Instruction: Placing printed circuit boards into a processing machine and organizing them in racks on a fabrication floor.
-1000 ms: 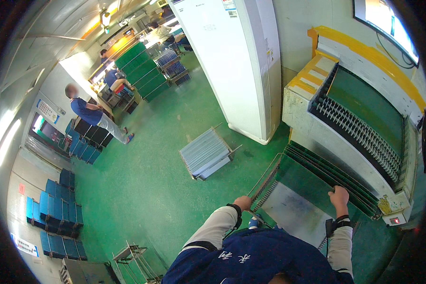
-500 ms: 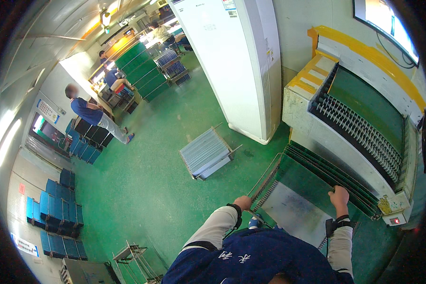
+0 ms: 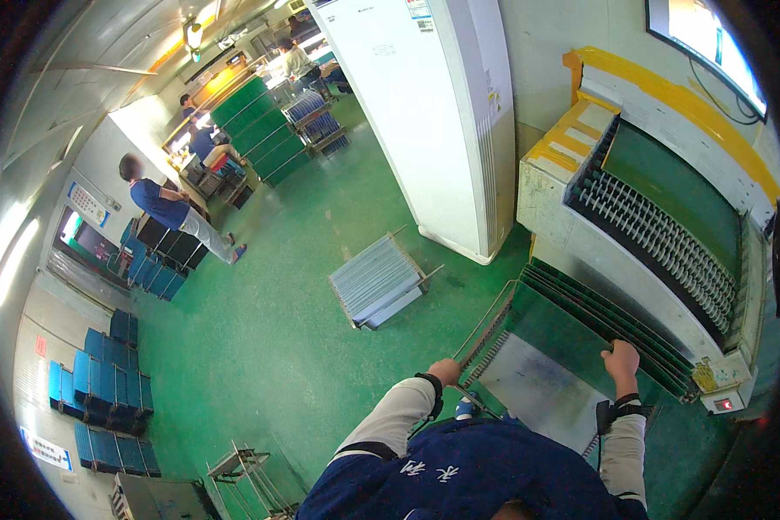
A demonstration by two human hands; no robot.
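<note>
The person stands over a wire rack (image 3: 494,334) that sits just below the front of a pale conveyor machine (image 3: 633,225). The rack holds a row of thin green boards (image 3: 598,316) standing on edge in its slots. The nearest sheet, a grey panel (image 3: 537,390), leans in the rack between the two hands, its upper part green and its lower face dull grey.

The left hand (image 3: 445,371) rests on the left edge of the rack, at the near corner of the grey panel; its fingers curl over the wire frame, though the view is too small to tell how firmly they clench. The right hand (image 3: 622,360) is raised at the panel's top right corner, with the fingers closed over the upper edge of the sheet, grasping it. Both forearms wear light sleeves with dark wrist bands, and come in from the lower edge over a dark blue top.

On the green floor (image 3: 303,347) to the left, well apart from the hands, lies a second rack of grey sheets (image 3: 377,279), close to a tall white cabinet (image 3: 442,121). Farther off, a person in a blue shirt (image 3: 169,208) stands beside stacks of blue crates (image 3: 104,390), and green shelving runs along the far aisle.
</note>
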